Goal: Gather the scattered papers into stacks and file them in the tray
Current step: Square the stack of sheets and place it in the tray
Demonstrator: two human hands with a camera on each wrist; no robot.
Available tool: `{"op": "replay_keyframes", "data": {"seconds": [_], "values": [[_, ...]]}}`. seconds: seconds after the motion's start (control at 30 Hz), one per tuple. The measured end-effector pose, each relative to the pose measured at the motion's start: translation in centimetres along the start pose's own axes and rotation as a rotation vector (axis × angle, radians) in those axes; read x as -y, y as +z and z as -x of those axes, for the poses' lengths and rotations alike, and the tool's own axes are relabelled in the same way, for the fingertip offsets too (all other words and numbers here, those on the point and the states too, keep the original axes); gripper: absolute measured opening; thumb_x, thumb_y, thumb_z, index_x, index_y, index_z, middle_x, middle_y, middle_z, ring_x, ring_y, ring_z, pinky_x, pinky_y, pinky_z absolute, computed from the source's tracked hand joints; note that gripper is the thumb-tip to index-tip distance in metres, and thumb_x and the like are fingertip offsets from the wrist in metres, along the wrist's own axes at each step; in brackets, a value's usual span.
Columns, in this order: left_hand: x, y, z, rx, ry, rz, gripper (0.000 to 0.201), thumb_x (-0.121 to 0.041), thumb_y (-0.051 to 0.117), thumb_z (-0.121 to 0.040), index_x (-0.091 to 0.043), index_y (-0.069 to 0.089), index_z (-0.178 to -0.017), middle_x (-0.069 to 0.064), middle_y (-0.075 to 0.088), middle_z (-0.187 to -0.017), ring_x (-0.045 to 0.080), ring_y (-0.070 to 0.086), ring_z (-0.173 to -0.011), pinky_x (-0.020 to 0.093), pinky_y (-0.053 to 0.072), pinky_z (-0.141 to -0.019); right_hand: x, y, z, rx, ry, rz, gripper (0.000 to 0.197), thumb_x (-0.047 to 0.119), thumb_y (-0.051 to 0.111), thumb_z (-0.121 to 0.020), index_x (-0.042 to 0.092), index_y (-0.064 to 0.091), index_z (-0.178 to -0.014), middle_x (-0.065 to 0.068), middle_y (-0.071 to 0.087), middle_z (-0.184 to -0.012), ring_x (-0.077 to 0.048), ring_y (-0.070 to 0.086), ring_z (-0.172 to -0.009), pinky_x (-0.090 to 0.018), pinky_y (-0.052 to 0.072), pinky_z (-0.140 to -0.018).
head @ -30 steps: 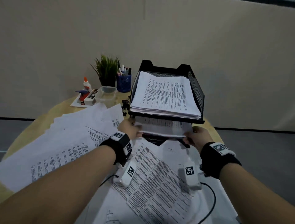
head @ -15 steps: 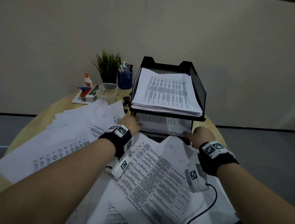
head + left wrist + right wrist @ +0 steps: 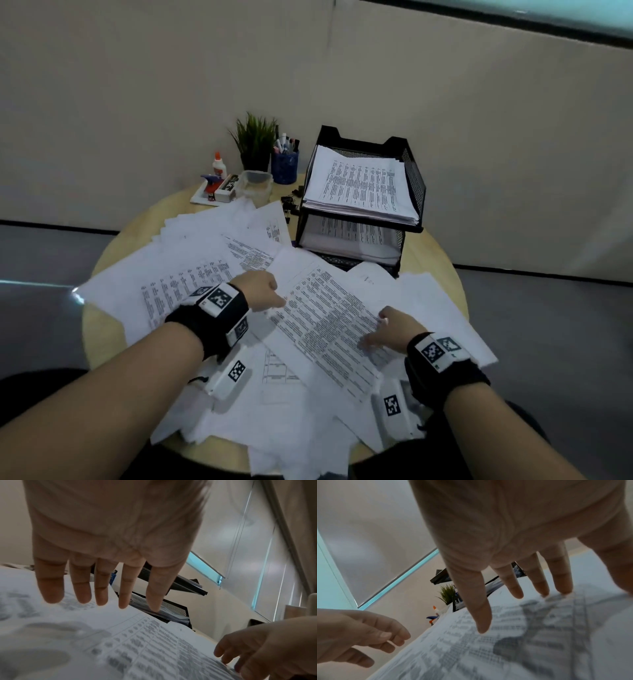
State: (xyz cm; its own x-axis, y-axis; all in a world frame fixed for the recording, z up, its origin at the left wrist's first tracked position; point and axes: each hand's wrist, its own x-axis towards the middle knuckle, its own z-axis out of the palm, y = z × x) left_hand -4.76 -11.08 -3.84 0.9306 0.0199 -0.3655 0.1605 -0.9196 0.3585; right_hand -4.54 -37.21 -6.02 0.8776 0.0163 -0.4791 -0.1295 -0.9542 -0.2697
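Over the printed sheet [image 3: 329,322] I have my left hand [image 3: 261,290] and right hand [image 3: 388,331] spread open, gripping nothing.

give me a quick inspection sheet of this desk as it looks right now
Surface: round wooden table, mostly under paper.
Job's things: loose papers scattered across it; black tray with stacks on both upper and lower tiers.
Clutter: plant, pen cup, glue bottle, plastic tub, binder clips at the far edge.
Grippers: left hand and right hand open, over the top printed sheet.
Cables: short black cable by the left wrist camera.
Surroundings: beige wall, grey floor.
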Motion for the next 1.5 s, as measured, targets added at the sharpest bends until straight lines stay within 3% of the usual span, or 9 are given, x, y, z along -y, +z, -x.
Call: {"op": "replay_keyframes", "data": {"seconds": [0.17,0.4,0.57,0.9,1.03,1.2,1.3,1.37,1.5], "values": [[2.6,2.7,4.5,0.118,-0.060,-0.036,0.046,-0.042,0.054,-0.091,-0.015,0.052,-0.128,0.003,0.053,-0.130,0.018,0.052,-0.114,0.027,0.040,-0.091,0.7,2.7,2.1,-0.001,-0.021,0.093,0.061,0.054,0.075,-0.067,0.017,0.049,-0.108,-0.007,0.055,-0.114,-0.022,0.053,-0.096,-0.031,0.045,-0.079],[5.9,6.5,7.1,0.055,-0.119,-0.035,0.073,-0.048,0.061,-0.081,-0.011,0.037,-0.139,0.017,0.029,-0.147,0.030,0.033,-0.133,0.036,0.035,-0.107,1.9,5.5,4.1,0.036,0.047,0.057,0.112,0.067,0.075,-0.056,0.016,0.027,-0.144,-0.016,0.023,-0.151,-0.040,0.018,-0.140,-0.050,0.026,-0.114],[6.8,7.6,8.0,-0.057,-0.075,0.066,0.073,-0.044,0.057,-0.088,-0.014,0.027,-0.148,0.010,0.014,-0.157,0.024,0.016,-0.144,0.034,0.018,-0.116,4.3,7.6,5.4,-0.021,-0.091,0.146,0.084,0.049,0.072,-0.064,0.021,0.035,-0.134,-0.004,0.033,-0.142,-0.029,0.027,-0.134,-0.052,0.038,-0.102],[8.8,7.2,7.9,-0.205,-0.184,0.160,0.050,-0.042,0.056,-0.085,-0.017,0.053,-0.129,0.008,0.049,-0.130,0.025,0.047,-0.119,0.035,0.042,-0.098,5.9,8.9,5.8,-0.084,-0.093,0.267,0.065,0.040,0.054,-0.078,0.017,0.033,-0.135,-0.008,0.040,-0.134,-0.030,0.038,-0.124,-0.048,0.046,-0.095],[7.8,7.5,8.0,-0.176,-0.119,0.368,0.026,-0.033,0.062,-0.084,-0.016,0.047,-0.070,-0.002,0.042,-0.070,0.010,0.040,-0.062,0.024,0.030,-0.053,6.4,9.3,5.9,-0.068,-0.099,0.256,0.066,0.044,0.049,-0.079,0.017,0.031,-0.136,-0.012,0.039,-0.134,-0.034,0.039,-0.124,-0.052,0.046,-0.094],[7.5,8.2,8.1,-0.136,-0.187,0.716,0.042,-0.019,0.076,-0.075,-0.014,0.050,-0.107,-0.002,0.057,-0.102,0.015,0.056,-0.087,0.022,0.042,-0.064,6.3,9.7,5.5,-0.073,-0.084,0.286,0.083,0.064,0.049,-0.077,0.016,0.025,-0.140,-0.016,0.032,-0.142,-0.038,0.031,-0.131,-0.055,0.042,-0.099],[7.4,8.7,8.2,-0.073,-0.204,0.866,0.053,-0.011,0.079,-0.072,-0.015,0.047,-0.114,0.001,0.060,-0.108,0.012,0.060,-0.085,0.022,0.048,-0.062,6.6,10.3,5.7,-0.122,-0.038,0.270,0.071,0.059,0.041,-0.084,0.021,0.022,-0.142,-0.011,0.028,-0.146,-0.034,0.027,-0.134,-0.057,0.038,-0.100],[7.2,8.8,8.2,-0.021,-0.148,0.848,0.058,-0.009,0.077,-0.072,-0.013,0.048,-0.122,0.001,0.061,-0.115,0.017,0.060,-0.099,0.028,0.052,-0.079,7.0,10.4,6.0,-0.127,-0.023,0.275,0.060,0.049,0.036,-0.091,0.024,0.021,-0.143,-0.007,0.024,-0.150,-0.032,0.024,-0.136,-0.058,0.035,-0.101],[7.0,7.7,8.5,0.038,-0.059,0.852,0.036,-0.004,0.067,-0.083,-0.013,0.053,-0.115,0.001,0.062,-0.112,0.019,0.058,-0.103,0.028,0.048,-0.086,7.5,10.1,6.3,-0.133,-0.084,0.257,0.057,0.044,0.039,-0.093,0.025,0.023,-0.144,-0.002,0.017,-0.155,-0.030,0.020,-0.140,-0.059,0.030,-0.106]]}}
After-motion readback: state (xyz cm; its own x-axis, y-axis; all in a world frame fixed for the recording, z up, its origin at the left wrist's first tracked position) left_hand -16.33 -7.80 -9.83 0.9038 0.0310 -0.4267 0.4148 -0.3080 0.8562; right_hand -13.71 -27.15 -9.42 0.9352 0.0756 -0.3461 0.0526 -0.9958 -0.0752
